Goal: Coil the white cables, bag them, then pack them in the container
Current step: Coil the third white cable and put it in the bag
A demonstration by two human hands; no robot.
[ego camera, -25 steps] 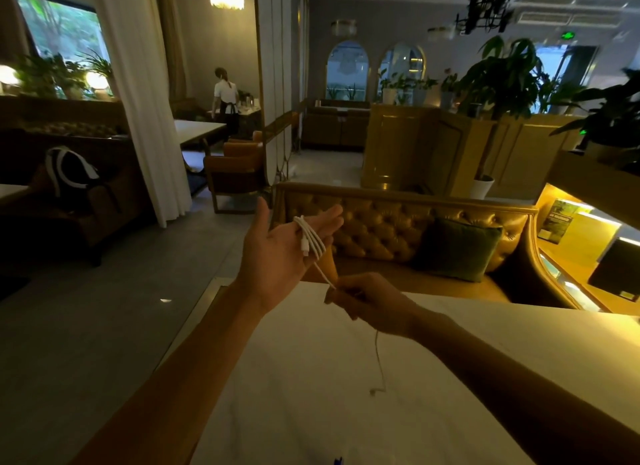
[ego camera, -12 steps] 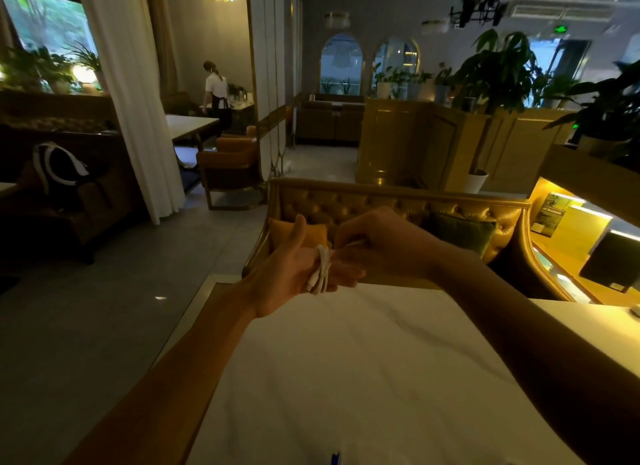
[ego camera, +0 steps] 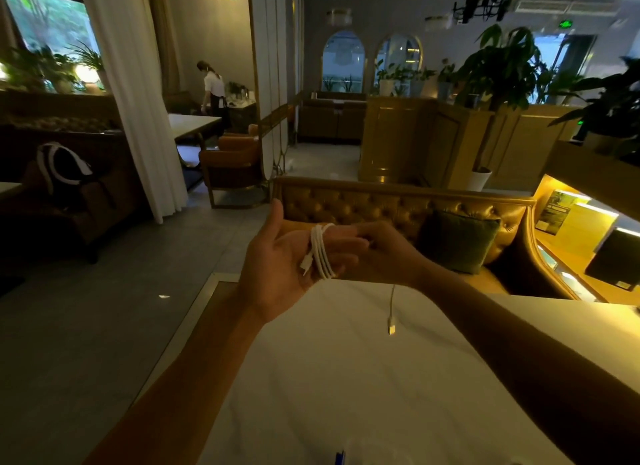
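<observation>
A white cable (ego camera: 320, 251) is wound in several loops around the fingers of my left hand (ego camera: 280, 263), held palm up above the far edge of the white table (ego camera: 346, 378). One plug lies against the palm. My right hand (ego camera: 384, 253) is closed on the cable just past the left fingertips. The cable's free end hangs below my right wrist and its plug (ego camera: 391, 328) dangles above the table. No bag or container is in view.
A tufted leather sofa (ego camera: 363, 204) with a green cushion (ego camera: 460, 241) stands just beyond the table. A small blue object (ego camera: 340, 458) peeks in at the bottom edge. A person (ego camera: 213, 90) stands far off at the back left.
My right hand has carried the cable around my left fingers, adding loops. The hanging tail has grown shorter, and its plug has risen off the table.
</observation>
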